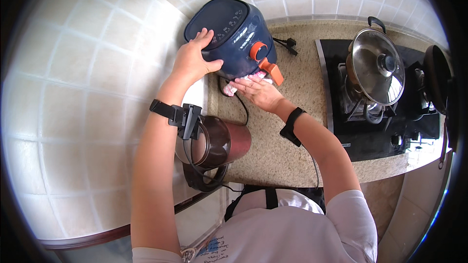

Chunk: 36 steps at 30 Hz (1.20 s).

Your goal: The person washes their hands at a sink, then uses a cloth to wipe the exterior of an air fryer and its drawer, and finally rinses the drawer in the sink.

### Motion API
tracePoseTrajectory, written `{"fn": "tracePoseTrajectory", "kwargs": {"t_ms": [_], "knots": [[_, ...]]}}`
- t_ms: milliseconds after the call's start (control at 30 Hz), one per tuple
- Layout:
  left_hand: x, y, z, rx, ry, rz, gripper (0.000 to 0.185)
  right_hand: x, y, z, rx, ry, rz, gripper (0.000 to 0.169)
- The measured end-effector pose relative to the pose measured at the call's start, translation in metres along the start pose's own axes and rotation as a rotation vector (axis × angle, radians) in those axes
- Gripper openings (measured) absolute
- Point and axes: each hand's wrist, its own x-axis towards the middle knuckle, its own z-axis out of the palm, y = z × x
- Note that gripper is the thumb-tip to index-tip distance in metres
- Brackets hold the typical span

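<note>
A dark blue air fryer (234, 44) with an orange knob (259, 51) and an orange basket handle (271, 71) stands in the back left corner of the worktop. My left hand (195, 58) lies against its upper left edge, fingers spread on the top and thumb on the front. Low at the front, beneath the basket handle, my right hand (259, 93) presses a pink and white cloth (230, 89) against the fryer's lower edge. The palm and part of the cloth are hidden.
A lidded electric kettle (237, 142) stands near my left forearm. A black cable (245, 107) runs between kettle and fryer; a plug (290, 45) lies right of the fryer. On the gas hob (331, 80) are a glass-lidded pot (376, 67) and a dark pan (437, 76). Tiled walls bound the left and back.
</note>
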Motion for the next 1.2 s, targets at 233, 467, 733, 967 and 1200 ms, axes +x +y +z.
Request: {"fn": "tracePoseTrajectory", "kwargs": {"t_ms": [233,467,733,967,1200], "knots": [[0.003,-0.002,-0.003,0.046,-0.027,0.013,0.088,0.002,-0.002,-0.006,-0.066,-0.082,-0.013,0.038],[0.002,0.002,0.000,0.036,-0.005,-0.001,0.087,0.001,0.001,-0.001,0.021,-0.049,0.004,0.036],[0.002,-0.001,0.001,0.022,-0.007,-0.003,0.086,0.002,0.001,-0.003,0.045,-0.059,0.011,0.041],[0.003,0.003,0.002,0.024,0.008,0.004,0.086,0.001,-0.002,0.002,0.040,-0.036,0.030,0.040],[0.004,0.002,0.006,0.023,0.016,-0.005,0.084,0.002,-0.002,0.003,0.016,-0.016,0.032,0.034]]}}
